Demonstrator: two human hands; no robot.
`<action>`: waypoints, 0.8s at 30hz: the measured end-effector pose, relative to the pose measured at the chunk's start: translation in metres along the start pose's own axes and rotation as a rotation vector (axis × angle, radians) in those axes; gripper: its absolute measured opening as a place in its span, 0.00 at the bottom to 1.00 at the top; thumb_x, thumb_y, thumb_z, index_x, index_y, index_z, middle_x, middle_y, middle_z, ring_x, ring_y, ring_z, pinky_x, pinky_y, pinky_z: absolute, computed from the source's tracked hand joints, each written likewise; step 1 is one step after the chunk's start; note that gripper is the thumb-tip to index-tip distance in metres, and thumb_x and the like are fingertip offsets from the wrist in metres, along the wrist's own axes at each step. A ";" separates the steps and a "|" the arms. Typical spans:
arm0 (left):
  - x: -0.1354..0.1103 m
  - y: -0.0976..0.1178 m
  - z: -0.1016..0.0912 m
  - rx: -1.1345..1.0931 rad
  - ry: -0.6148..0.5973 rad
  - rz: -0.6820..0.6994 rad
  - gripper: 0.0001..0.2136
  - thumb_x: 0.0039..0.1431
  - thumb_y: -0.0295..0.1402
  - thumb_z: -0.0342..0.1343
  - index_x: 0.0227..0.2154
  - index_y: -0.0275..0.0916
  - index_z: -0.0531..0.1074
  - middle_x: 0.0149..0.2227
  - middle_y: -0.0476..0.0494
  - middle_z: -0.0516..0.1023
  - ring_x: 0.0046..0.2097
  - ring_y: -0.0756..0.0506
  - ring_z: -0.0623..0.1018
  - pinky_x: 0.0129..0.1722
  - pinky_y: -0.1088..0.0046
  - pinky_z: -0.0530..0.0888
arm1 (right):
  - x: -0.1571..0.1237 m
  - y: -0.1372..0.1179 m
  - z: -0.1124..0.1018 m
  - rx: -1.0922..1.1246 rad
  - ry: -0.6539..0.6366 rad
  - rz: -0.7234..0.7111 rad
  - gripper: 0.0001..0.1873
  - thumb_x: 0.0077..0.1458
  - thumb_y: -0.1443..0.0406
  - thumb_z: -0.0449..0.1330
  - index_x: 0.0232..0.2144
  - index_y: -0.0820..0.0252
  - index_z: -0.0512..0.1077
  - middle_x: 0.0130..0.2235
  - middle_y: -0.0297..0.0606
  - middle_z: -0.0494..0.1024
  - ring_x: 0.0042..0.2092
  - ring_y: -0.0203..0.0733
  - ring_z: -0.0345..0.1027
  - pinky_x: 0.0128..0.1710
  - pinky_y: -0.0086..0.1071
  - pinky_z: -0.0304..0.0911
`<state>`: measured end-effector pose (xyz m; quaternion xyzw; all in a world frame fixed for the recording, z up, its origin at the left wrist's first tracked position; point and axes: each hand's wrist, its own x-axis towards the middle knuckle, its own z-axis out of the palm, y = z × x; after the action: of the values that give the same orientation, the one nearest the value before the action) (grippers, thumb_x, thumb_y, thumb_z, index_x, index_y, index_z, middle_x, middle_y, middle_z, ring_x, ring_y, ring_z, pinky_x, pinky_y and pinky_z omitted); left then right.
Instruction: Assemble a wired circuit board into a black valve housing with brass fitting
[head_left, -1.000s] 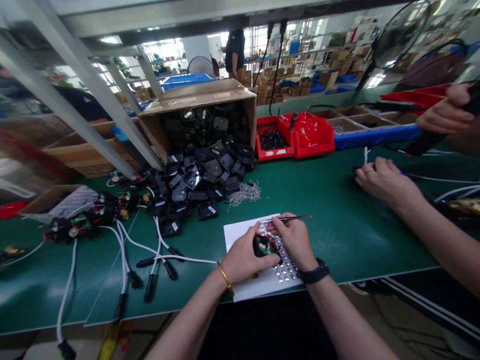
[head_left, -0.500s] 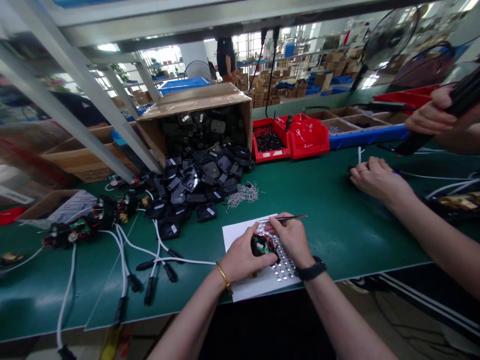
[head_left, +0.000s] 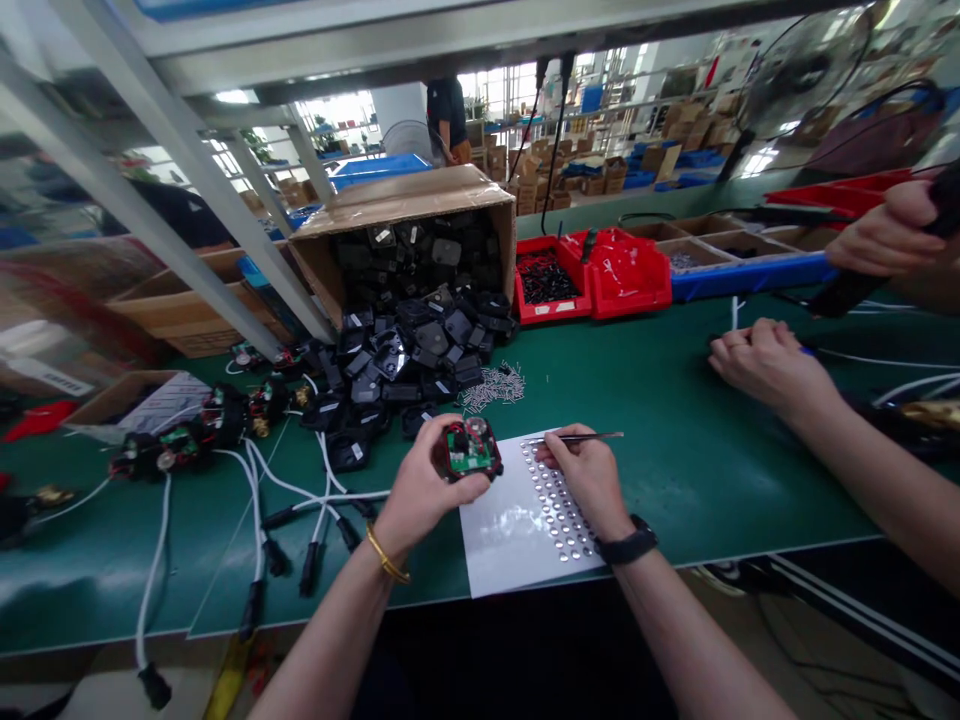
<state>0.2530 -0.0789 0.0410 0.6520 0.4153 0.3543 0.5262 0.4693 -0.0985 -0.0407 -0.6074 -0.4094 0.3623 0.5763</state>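
My left hand (head_left: 431,475) grips a black housing (head_left: 472,448) with a green circuit board and red wires inside, its open face turned up. A white cable runs from behind that hand to the left. In my right hand (head_left: 589,478) is a pair of tweezers (head_left: 592,436), pinched with the tip pointing left. The tip is over the upper edge of a white sheet (head_left: 499,540) that carries rows of small, shiny round pieces (head_left: 555,505). Whether the tip holds a piece is too small to tell.
Black plastic covers (head_left: 405,350) spill from a cardboard box (head_left: 405,200), beside a heap of screws (head_left: 495,388). Wired assemblies (head_left: 180,435) lie at left. Red bins (head_left: 626,280) and a blue tray (head_left: 750,278) line the back. A co-worker's hands (head_left: 772,365) work at right.
My left hand has moved left and up with the housing, off the round pieces, and tilted it. My right hand stays near the sheet's top with the tweezers. The view has shifted slightly.
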 end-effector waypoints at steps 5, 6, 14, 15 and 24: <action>0.007 -0.023 -0.013 0.003 0.082 0.067 0.33 0.42 0.31 0.66 0.51 0.40 0.58 0.51 0.42 0.66 0.51 0.42 0.69 0.52 0.67 0.66 | 0.001 0.000 0.001 0.017 0.013 0.023 0.22 0.49 0.49 0.62 0.31 0.63 0.67 0.27 0.44 0.77 0.29 0.47 0.73 0.29 0.35 0.69; 0.009 -0.029 -0.010 -0.026 0.087 0.087 0.32 0.43 0.30 0.66 0.51 0.41 0.57 0.51 0.43 0.65 0.52 0.42 0.68 0.52 0.67 0.66 | 0.001 0.000 0.001 0.023 0.016 0.026 0.22 0.48 0.49 0.62 0.32 0.63 0.66 0.27 0.44 0.77 0.29 0.47 0.73 0.29 0.35 0.69; 0.009 -0.051 0.009 -0.056 0.127 0.146 0.32 0.42 0.26 0.66 0.51 0.43 0.58 0.51 0.44 0.65 0.52 0.42 0.68 0.55 0.64 0.65 | -0.003 -0.004 -0.002 0.106 -0.005 0.060 0.22 0.46 0.52 0.66 0.32 0.61 0.64 0.30 0.45 0.77 0.32 0.49 0.74 0.30 0.36 0.71; 0.008 -0.052 0.010 -0.031 0.135 0.146 0.33 0.41 0.26 0.66 0.51 0.43 0.58 0.52 0.44 0.65 0.53 0.42 0.68 0.56 0.63 0.64 | -0.003 -0.005 -0.003 0.140 -0.009 0.069 0.22 0.45 0.53 0.67 0.33 0.62 0.65 0.30 0.46 0.77 0.33 0.49 0.74 0.31 0.36 0.71; 0.002 -0.055 0.016 0.012 0.153 0.154 0.36 0.40 0.28 0.68 0.52 0.43 0.57 0.53 0.43 0.64 0.55 0.41 0.66 0.57 0.61 0.63 | -0.026 -0.053 0.021 0.626 -0.138 0.235 0.19 0.39 0.60 0.72 0.29 0.61 0.68 0.33 0.46 0.78 0.39 0.48 0.73 0.37 0.34 0.70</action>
<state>0.2589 -0.0773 -0.0157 0.6563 0.4050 0.4399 0.4602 0.4354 -0.1134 0.0097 -0.4180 -0.2435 0.5747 0.6600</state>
